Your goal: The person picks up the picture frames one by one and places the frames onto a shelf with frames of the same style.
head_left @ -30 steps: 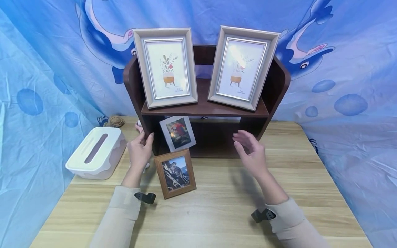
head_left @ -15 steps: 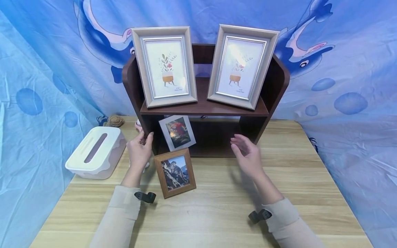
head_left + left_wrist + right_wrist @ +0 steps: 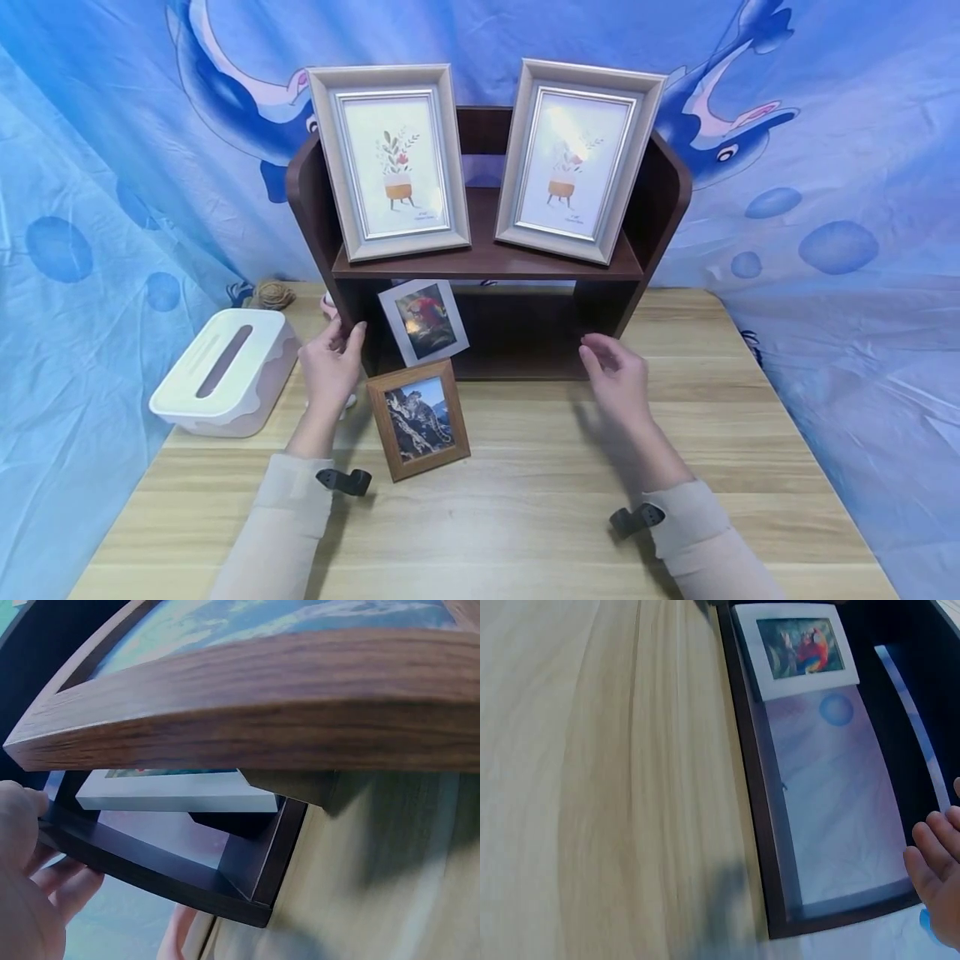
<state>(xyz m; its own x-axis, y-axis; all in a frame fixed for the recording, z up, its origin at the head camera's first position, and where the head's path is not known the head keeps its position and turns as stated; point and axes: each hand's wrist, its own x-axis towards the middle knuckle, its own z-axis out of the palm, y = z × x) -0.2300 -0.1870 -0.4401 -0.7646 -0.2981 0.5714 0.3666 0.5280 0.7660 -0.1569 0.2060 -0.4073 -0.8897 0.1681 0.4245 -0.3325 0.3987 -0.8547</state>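
Note:
A dark brown two-tier shelf [image 3: 487, 265] stands at the back of the table. My left hand [image 3: 330, 367] grips the front edge of its left side panel, thumb inside and fingers round the outside in the left wrist view. My right hand [image 3: 621, 379] is near the right side panel, fingers gently bent and holding nothing; contact with the panel cannot be made out. A white photo frame [image 3: 390, 321] with a parrot picture leans in the lower tier at left. Before it on the table stands a brown wooden photo frame [image 3: 459, 417] with a leopard picture.
Two beige photo frames, a left one [image 3: 459, 167] and a right one [image 3: 510, 167], stand on the upper tier. A white tissue box [image 3: 258, 375] and a twine ball [image 3: 273, 294] lie left of the shelf. Blue dolphin-print cloth hangs behind and at both sides.
My right hand drifts left slightly, then moves back right toward the shelf's right panel. My left hand keeps its grip on the left panel. The whole head view shifts a little.

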